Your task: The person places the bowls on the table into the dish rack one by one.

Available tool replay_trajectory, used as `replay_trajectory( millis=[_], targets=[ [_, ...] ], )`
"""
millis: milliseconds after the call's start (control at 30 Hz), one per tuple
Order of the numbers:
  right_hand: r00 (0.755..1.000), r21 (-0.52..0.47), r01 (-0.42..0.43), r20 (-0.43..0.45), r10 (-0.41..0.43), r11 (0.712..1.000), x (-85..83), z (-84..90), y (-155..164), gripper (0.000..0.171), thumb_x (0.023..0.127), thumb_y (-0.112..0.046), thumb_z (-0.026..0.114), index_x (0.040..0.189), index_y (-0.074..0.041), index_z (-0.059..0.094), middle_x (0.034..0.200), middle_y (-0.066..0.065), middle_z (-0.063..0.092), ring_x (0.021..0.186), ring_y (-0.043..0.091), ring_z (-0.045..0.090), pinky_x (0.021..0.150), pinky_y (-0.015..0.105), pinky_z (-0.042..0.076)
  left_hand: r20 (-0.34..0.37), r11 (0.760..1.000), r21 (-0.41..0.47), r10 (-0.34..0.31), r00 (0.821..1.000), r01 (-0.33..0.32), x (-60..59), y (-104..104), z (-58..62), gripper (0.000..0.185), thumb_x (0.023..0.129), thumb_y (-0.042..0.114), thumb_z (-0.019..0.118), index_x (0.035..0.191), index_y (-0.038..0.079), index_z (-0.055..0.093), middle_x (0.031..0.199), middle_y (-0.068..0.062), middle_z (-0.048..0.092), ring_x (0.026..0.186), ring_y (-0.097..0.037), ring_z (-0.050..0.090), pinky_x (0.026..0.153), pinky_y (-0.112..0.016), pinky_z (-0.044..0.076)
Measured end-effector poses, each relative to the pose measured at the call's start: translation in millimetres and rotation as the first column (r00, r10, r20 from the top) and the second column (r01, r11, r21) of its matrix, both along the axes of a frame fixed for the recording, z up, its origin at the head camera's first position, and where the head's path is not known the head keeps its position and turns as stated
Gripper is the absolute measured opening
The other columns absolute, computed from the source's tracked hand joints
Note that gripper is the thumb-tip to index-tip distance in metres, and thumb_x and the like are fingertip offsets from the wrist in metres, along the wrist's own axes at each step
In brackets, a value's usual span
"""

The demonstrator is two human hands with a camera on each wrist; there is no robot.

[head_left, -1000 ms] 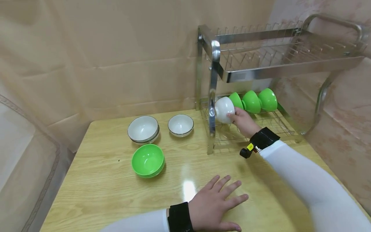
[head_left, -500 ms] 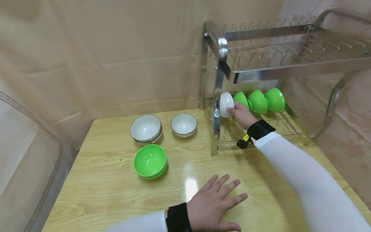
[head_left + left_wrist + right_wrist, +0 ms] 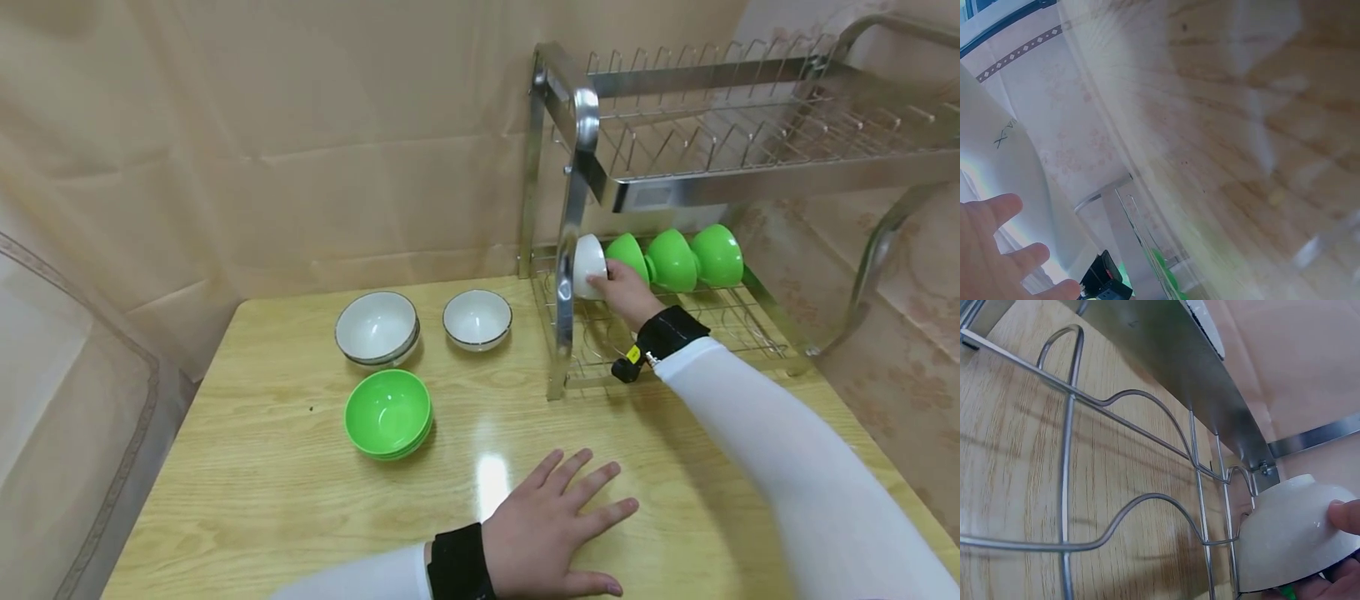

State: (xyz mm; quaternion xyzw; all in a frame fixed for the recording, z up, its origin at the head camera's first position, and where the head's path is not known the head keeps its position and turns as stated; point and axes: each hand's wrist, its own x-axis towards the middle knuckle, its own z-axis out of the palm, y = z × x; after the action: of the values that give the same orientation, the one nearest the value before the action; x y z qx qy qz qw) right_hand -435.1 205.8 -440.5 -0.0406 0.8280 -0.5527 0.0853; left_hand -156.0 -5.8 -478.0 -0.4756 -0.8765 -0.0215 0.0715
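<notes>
White bowl (image 3: pixel 589 267) low in dish rack (image 3: pixel 712 188), tilted on side, nine o'clock of green bowls (image 3: pixel 672 261), apparently for row alignment. Right grip (image 3: pixel 628 292) pinches it, thumb outside, likely steadying tilt. Left grip (image 3: pixel 551 533), fingers spread over surface (image 3: pixel 262 467), holds nothing.

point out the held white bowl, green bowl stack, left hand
Held white bowl (image 3: pixel 1291 537), right wrist view, outer wall
Green bowl stack (image 3: pixel 387 412), head view, top inner surface
Left hand (image 3: pixel 547 533), head view, back

Upper tier (image 3: pixel 750 184) blocks overhead; rack front (image 3: pixel 564 317) gives passage
</notes>
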Motion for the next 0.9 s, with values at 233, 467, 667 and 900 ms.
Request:
replay_trajectory(
  millis=[233,467,667,900],
  targets=[
    [1.000,0.045,-0.002,0.021,0.001,0.999,4.3,6.2,-1.6,0.053,0.104,-0.011,0.047,0.148,0.011,0.028,0.149,0.029,0.038,0.135,0.039,0.038,0.114,0.049,0.031,0.021,1.000,-0.001,-0.001,1.000,0.001,1.8,-1.5,2.3,0.080,0.091,0.079,0.029,0.158,0.036,0.021,0.165,0.000,0.016,0.150,-0.028,0.014,0.120,-0.046,0.016],
    [1.000,0.063,-0.013,0.015,0.012,0.998,17.8,14.1,4.8,0.063,0.103,-0.015,0.048,0.153,0.010,0.017,0.153,0.030,0.031,0.140,0.041,0.033,0.115,0.050,0.029,0.029,0.994,0.048,0.093,0.995,-0.094,-8.4,-12.7,8.2,0.082,0.090,0.081,0.028,0.157,0.034,0.026,0.163,-0.001,0.022,0.149,-0.030,0.017,0.120,-0.048,0.018],
    [0.998,0.174,0.013,-0.057,-0.003,0.985,44.5,16.5,16.9,0.069,0.104,-0.024,0.050,0.155,0.005,0.013,0.157,0.029,0.023,0.144,0.042,0.025,0.116,0.052,0.025,0.060,0.966,0.130,0.219,0.974,-0.225,-31.3,-39.7,21.1,0.085,0.088,0.079,0.037,0.157,0.030,0.030,0.163,-0.004,0.023,0.149,-0.032,0.019,0.120,-0.050,0.017],
    [0.976,0.371,-0.073,-0.166,0.143,0.926,89.6,9.0,24.3,0.070,0.103,-0.034,0.053,0.154,0.002,0.022,0.156,0.029,0.024,0.144,0.045,0.023,0.115,0.060,0.021,0.122,0.896,0.188,0.385,0.915,-0.402,-52.6,-73.6,26.3,0.083,0.088,0.075,0.046,0.156,0.030,0.032,0.163,-0.003,0.023,0.150,-0.031,0.016,0.119,-0.052,0.015]
  ],
)
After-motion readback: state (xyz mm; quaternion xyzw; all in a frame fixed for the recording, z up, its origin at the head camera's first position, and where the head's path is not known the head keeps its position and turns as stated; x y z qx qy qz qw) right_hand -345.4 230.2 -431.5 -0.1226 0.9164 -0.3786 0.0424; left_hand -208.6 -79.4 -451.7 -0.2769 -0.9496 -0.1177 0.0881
